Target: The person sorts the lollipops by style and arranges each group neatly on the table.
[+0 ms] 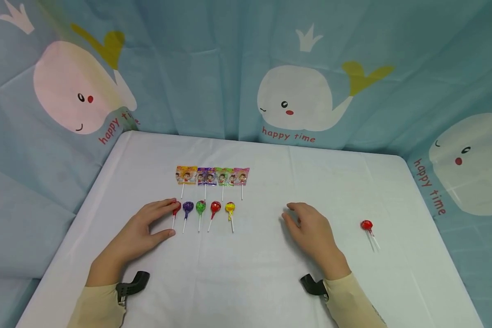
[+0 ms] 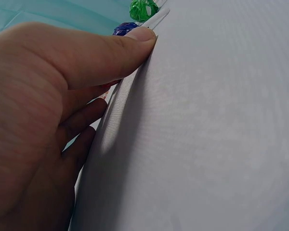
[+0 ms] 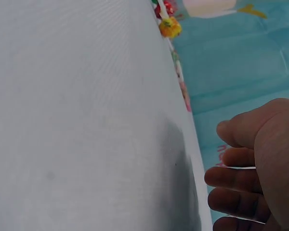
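My left hand (image 1: 141, 226) rests at the left end of a row of lollipops. Its fingertips are at the head of a red lollipop (image 1: 176, 210), partly covering it, and the thumb lies apart near the stick's lower end. To the right in that row come a purple lollipop (image 1: 188, 207), a green lollipop (image 1: 201, 207), another red lollipop (image 1: 215, 207) and a yellow lollipop (image 1: 230, 207). In the left wrist view the thumb partly hides the purple head. My right hand (image 1: 313, 232), fingers loosely bent and holding nothing, hovers right of the row.
Behind the row lie several wrapped lollipops: orange (image 1: 186, 174), purple (image 1: 207, 176), green (image 1: 224, 176) and pink (image 1: 241, 176). A single red lollipop (image 1: 366, 225) lies far right on the white tablecloth (image 1: 246, 282). A blue whale-print curtain (image 1: 197, 91) surrounds the table.
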Tool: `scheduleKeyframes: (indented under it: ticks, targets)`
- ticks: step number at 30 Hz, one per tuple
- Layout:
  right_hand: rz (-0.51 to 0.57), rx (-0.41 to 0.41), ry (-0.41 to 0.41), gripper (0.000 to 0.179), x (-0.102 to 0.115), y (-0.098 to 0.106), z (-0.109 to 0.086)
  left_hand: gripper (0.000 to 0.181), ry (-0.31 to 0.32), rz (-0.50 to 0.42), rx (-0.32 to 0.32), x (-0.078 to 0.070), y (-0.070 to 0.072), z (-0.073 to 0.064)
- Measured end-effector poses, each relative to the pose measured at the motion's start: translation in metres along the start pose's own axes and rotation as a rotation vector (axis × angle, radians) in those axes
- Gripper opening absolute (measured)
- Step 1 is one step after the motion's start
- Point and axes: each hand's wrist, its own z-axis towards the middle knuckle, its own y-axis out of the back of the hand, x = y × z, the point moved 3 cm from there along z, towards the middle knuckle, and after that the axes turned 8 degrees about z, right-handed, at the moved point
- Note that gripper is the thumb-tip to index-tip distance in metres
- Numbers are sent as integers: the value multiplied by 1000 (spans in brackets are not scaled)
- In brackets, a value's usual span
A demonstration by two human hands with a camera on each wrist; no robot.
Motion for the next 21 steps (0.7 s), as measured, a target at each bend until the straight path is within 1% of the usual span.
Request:
scheduleKeyframes:
  ticks: [3, 14, 21]
  targets:
    - [-1, -4, -3, 29, -2, 2, -1, 74, 1, 3, -1, -1, 0, 0]
    - [-17, 20, -73, 31, -10, 12, -4, 73, -8, -10, 0, -1, 0, 1]
    - [-26, 24, -98, 33, -16, 19, -8, 73, -13, -12, -1, -2, 0, 0]
